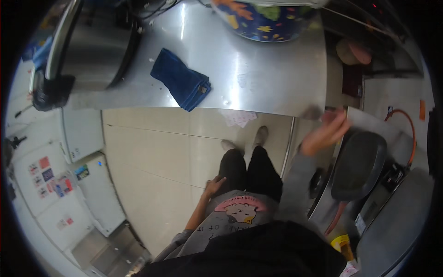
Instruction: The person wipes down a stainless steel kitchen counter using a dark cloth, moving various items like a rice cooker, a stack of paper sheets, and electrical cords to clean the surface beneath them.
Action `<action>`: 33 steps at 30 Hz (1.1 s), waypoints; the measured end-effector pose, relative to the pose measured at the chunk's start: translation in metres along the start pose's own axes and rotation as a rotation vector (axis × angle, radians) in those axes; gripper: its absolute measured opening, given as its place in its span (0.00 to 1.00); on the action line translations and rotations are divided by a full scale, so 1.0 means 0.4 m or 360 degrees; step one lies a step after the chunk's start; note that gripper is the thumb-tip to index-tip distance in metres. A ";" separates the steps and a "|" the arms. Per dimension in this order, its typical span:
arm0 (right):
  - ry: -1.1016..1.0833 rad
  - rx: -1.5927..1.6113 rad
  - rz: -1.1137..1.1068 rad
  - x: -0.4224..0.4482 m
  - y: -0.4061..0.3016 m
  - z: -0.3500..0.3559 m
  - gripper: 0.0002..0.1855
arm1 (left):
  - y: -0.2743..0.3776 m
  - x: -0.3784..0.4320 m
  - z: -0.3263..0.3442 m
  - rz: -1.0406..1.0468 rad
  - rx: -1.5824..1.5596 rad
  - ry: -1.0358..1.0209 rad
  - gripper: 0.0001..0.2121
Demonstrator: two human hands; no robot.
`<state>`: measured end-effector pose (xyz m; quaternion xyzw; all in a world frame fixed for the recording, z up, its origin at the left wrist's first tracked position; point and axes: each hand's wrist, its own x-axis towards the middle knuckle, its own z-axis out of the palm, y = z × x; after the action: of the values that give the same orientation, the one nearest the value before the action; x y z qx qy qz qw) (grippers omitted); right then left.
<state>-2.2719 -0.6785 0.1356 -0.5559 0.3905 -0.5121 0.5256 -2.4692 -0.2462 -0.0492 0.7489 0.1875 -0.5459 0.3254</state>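
My right hand (327,133) is raised past the right front corner of the stainless steel table (273,79), blurred, with its fingers bent; whether it holds anything cannot be told. My left hand (214,187) hangs low by my thigh, touching or close to my dark trousers, and no object shows in it. On the table lies a folded dark blue cloth (181,79), one end at the front edge. At the back of the table stands a dark blue bowl or basin with a leaf pattern (266,26). A dark pan with a reddish handle (360,166) sits to the right.
A large metal appliance or vessel (100,52) occupies the table's left end. An orange hose (412,131) runs behind the pan. White cabinets or appliances (83,135) line the left. Patterned paper or cloth (238,117) shows below the table's front edge. A yellow-topped container (342,242) is at lower right.
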 end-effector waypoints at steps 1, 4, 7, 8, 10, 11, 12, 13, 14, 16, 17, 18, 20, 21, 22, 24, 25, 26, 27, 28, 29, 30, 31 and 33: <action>-0.0134 -0.0163 -0.0077 -0.084 0.054 -0.067 0.13 | 0.015 0.030 0.010 0.0040 0.0034 -0.0045 0.35; -0.0623 -0.0406 0.0008 -0.351 0.241 -0.217 0.05 | 0.001 0.161 0.034 0.0056 0.0342 0.0036 0.37; -0.1435 -0.0732 0.0405 -0.532 0.421 -0.262 0.09 | -0.006 0.317 0.004 -0.0099 0.0607 0.0243 0.40; -0.1816 -0.0845 0.0364 -0.571 0.493 -0.252 0.11 | -0.038 0.374 -0.014 -0.0107 0.0673 0.0354 0.41; -0.2256 -0.1004 0.0019 -0.638 0.709 -0.214 0.17 | -0.109 0.504 -0.065 -0.0112 0.0617 0.0614 0.42; -0.2435 -0.1035 -0.0231 -0.662 0.827 -0.198 0.19 | -0.151 0.553 -0.096 -0.0112 0.0504 0.0763 0.43; -0.2610 -0.1286 -0.0361 -0.684 0.923 -0.164 0.21 | -0.192 0.596 -0.124 -0.0140 0.0348 0.0910 0.42; -0.2754 -0.1527 -0.0516 -0.701 1.023 -0.108 0.23 | -0.215 0.641 -0.167 -0.0158 0.0195 0.1074 0.41; -0.2886 -0.1755 -0.0701 -0.720 1.124 -0.055 0.25 | -0.239 0.681 -0.204 -0.0180 0.0027 0.1257 0.40; -0.3029 -0.2231 -0.0648 -0.733 1.377 -0.025 0.34 | -0.256 0.760 -0.256 -0.0115 -0.0133 0.1502 0.34; -0.3046 -0.2476 -0.0610 -0.740 1.511 -0.001 0.38 | -0.261 0.800 -0.252 -0.0027 -0.0042 0.1806 0.29; -0.2871 -0.2619 -0.0363 -0.733 1.648 0.007 0.42 | -0.261 0.837 -0.256 0.0116 -0.0042 0.1860 0.27; -0.2637 -0.2628 -0.0149 -0.801 1.803 -0.043 0.51 | -0.335 0.866 -0.230 0.0210 -0.0155 0.2178 0.23; -0.2508 -0.2535 -0.0190 -0.835 1.827 -0.036 0.55 | -0.359 0.876 -0.224 0.0137 -0.0287 0.2213 0.22; -0.2456 -0.2526 -0.0406 -0.843 1.843 -0.046 0.52 | -0.359 0.875 -0.216 0.0143 -0.0314 0.2238 0.22; -0.2370 -0.2465 -0.0769 -0.894 1.854 -0.046 0.45 | -0.352 0.869 -0.223 0.0163 -0.0315 0.2296 0.21; -0.2359 -0.2424 -0.0611 -0.883 1.889 -0.053 0.41 | -0.336 0.868 -0.225 0.0220 -0.0297 0.2264 0.21; -0.2333 -0.2385 -0.0446 -0.863 1.928 -0.047 0.36 | -0.324 0.869 -0.232 0.0285 -0.0274 0.2223 0.21; -0.2309 -0.2325 -0.0304 -0.852 1.925 -0.024 0.32 | -0.325 0.875 -0.239 0.0283 -0.0257 0.2240 0.21; -0.2223 -0.2115 -0.0339 -0.865 1.917 -0.033 0.19 | -0.332 0.888 -0.246 0.0291 -0.0234 0.2250 0.21; -0.2327 -0.1929 -0.0357 -0.872 1.907 -0.048 0.17 | -0.335 0.899 -0.253 0.0308 -0.0206 0.2256 0.21; -0.2419 -0.1724 -0.0407 -0.879 1.872 -0.037 0.16 | -0.336 0.901 -0.262 0.0304 -0.0188 0.2254 0.20; -0.2501 -0.1524 -0.0459 -0.886 1.839 -0.031 0.15 | -0.333 0.912 -0.273 0.0290 -0.0081 0.2261 0.19; -0.2822 -0.1165 -0.0058 -0.905 1.711 0.003 0.13 | -0.326 0.928 -0.274 0.0239 0.0125 0.2254 0.17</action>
<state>-2.2612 -0.4238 -0.5956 -0.8770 -0.0222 0.2404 0.4155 -2.3521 -0.1045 -0.4138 0.9457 0.2818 0.0893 0.1350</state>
